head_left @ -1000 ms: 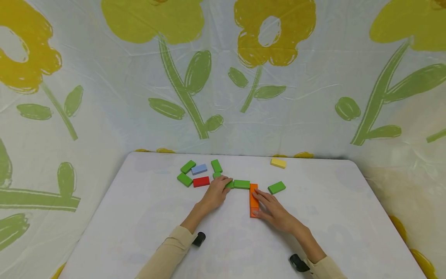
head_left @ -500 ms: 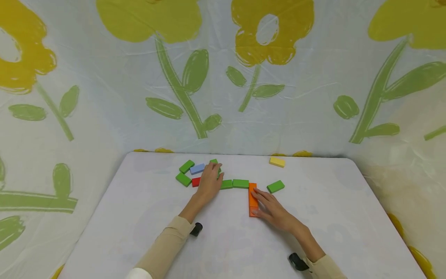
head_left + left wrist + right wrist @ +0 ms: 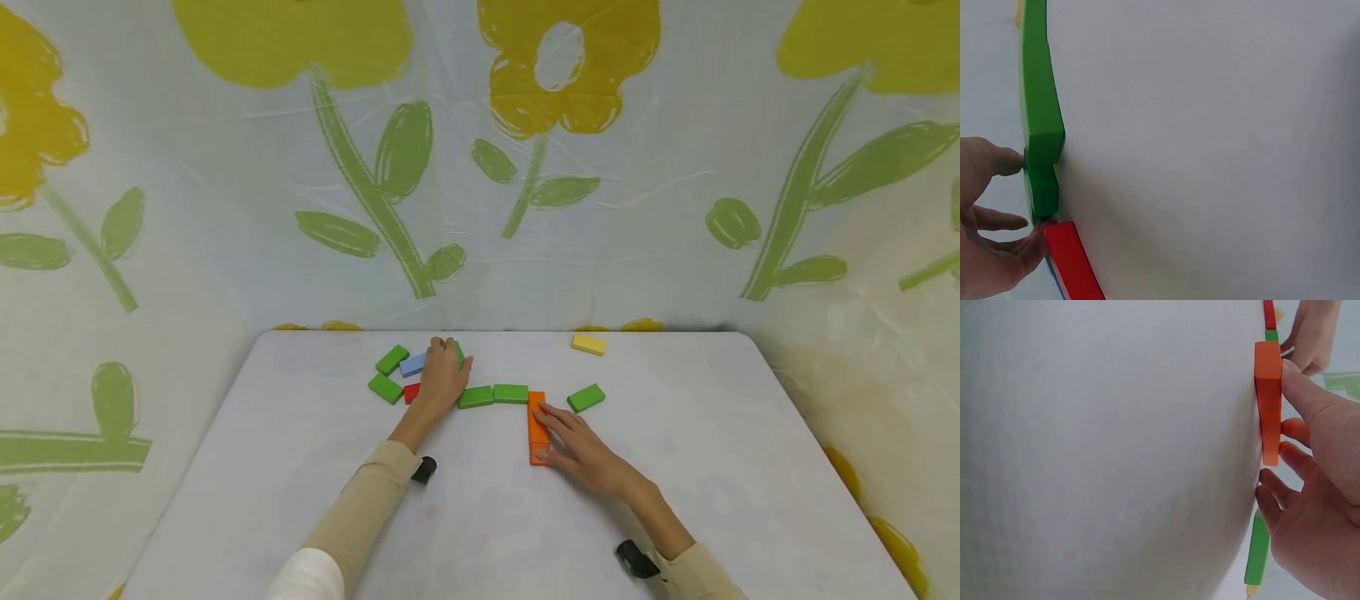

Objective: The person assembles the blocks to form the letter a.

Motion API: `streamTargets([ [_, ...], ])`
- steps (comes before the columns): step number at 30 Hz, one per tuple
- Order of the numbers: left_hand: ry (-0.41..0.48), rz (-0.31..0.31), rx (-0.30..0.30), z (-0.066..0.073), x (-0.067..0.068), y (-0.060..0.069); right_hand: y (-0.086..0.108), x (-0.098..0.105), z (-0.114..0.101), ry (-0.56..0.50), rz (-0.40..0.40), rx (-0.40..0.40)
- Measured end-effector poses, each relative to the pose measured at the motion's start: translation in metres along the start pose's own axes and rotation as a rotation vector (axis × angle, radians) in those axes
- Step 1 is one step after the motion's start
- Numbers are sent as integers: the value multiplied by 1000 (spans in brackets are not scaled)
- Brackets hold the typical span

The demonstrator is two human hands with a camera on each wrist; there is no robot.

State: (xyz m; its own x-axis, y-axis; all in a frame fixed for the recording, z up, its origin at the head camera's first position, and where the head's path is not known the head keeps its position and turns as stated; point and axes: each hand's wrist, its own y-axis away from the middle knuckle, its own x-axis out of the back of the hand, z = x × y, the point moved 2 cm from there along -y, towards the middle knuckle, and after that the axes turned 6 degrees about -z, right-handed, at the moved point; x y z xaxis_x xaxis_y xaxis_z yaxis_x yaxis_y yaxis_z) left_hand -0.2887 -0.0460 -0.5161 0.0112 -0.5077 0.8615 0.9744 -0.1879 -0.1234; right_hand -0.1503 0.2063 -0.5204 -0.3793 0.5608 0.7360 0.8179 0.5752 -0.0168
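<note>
In the head view my left hand (image 3: 442, 379) pinches a green block (image 3: 459, 353) between thumb and fingers at the left end of a row. In the left wrist view its thumb and fingers lie either side of a small green block (image 3: 1046, 192), close to a red block (image 3: 1075, 259). Two green blocks (image 3: 511, 394) lie end to end in the row, reaching the orange blocks (image 3: 537, 423). My right hand (image 3: 585, 450) rests its thumb and a finger on the two orange blocks, fingers loosely extended. My left hand partly covers the red and blue blocks.
Two green blocks (image 3: 392, 360) and a blue block (image 3: 412, 365) lie left of my left hand. A loose green block (image 3: 586, 397) sits right of the orange ones, and a yellow block (image 3: 588, 344) near the back edge of the white table (image 3: 480, 525).
My left hand has left the green block in the row, shifted left and back, and now pinches another green block. My right hand stays on the orange blocks. The head view has shifted slightly.
</note>
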Motion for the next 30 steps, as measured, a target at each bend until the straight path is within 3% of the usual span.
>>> streamTargets([
  [6,14,-38,38,2,1,-4,1,0,-1,-7,5,4],
  [14,-15,-36,66,5,1,-7,1,-1,-2,2,8,22],
  [18,38,-6,79,5,3,-8,1,-1,-3,27,36,66],
  [23,114,44,65,6,6,-7,0,0,-3,24,20,43],
  [30,284,35,45,11,12,2,1,-1,-2,8,8,25],
])
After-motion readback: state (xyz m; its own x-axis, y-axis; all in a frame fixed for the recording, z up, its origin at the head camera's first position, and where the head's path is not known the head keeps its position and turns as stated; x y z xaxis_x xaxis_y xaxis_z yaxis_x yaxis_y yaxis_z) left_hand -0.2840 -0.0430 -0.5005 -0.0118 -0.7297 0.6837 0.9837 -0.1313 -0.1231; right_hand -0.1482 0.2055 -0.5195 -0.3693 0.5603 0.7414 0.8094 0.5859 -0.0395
